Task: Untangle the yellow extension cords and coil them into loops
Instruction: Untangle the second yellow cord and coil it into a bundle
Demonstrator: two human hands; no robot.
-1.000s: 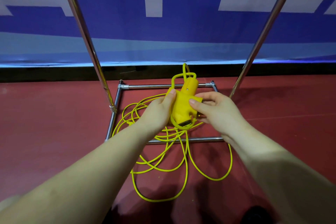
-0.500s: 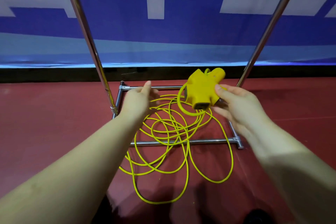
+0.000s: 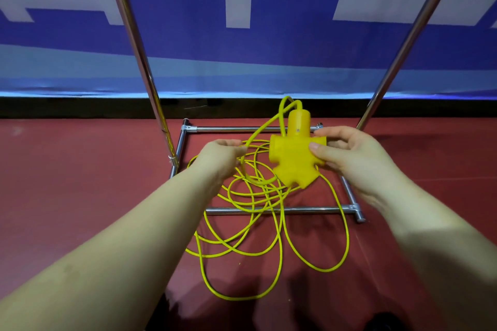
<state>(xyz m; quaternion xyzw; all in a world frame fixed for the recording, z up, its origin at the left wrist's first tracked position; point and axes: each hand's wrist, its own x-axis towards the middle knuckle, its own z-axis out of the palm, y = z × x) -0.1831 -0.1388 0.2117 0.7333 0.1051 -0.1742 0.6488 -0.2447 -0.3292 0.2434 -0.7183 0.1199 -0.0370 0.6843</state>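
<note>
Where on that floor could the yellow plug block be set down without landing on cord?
Bare red floor lies left of the metal frame, and more right of it. Inside the frame and just in front, the yellow cord sprawls in loops: crowded.

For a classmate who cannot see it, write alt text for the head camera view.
A person's right hand holds a yellow multi-outlet socket block above a tangled yellow cord, while the left hand grips a strand. The cord sprawls over a chrome rack base on a red floor.
</note>
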